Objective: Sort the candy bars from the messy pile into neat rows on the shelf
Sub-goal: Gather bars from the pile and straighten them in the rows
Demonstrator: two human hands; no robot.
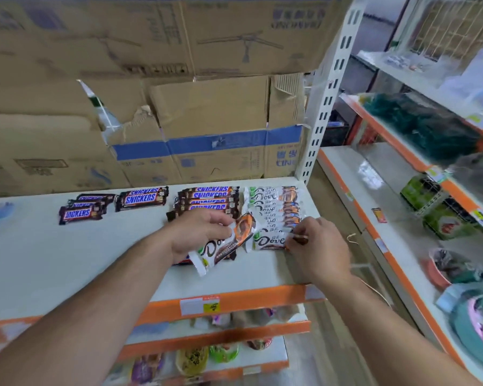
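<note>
The left hand [198, 232] is holding a tilted Dove bar [221, 250] over the white shelf [67, 260]. The right hand [322, 246] is pinching the end of a flat Dove bar [268, 241] at its 9 o'clock. The Dove row [276, 204] is lying at 12 o'clock from that bar.

left grip [198, 232]: palm down, fingers curled, pinching tilted Dove bar [223, 246].
right grip [321, 246]: palm down, fingertips pinching right end of flat Dove bar [269, 240].
left forearm [95, 302], right forearm [402, 324]: bare, extended forward, converging near right front corner of shelf [67, 260].
</note>
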